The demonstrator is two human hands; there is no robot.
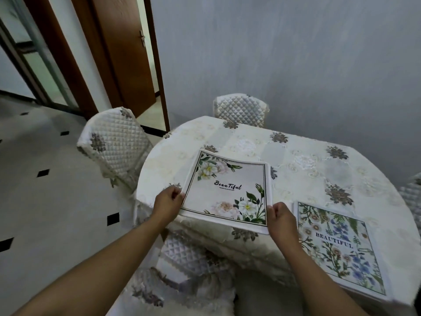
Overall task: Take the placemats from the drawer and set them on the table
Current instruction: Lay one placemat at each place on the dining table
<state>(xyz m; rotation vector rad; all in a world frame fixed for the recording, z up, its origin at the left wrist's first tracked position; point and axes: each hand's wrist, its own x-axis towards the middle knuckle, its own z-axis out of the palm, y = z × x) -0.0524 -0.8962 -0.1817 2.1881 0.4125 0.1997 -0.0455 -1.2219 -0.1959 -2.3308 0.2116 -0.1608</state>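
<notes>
Round tabletop (296, 160) w/ lace cloth, quilted chairs (114, 144); both hands' fingers (176, 193) pinch white floral placemat (225, 190); blue-flower placemat (337, 247) flat.

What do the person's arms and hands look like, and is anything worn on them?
Both forearms are bare as far as the view shows; no sleeve is visible. The left hand and the right hand have no gloves. No ring, watch or bracelet can be seen. The fingernails appear short and unpainted.
</notes>
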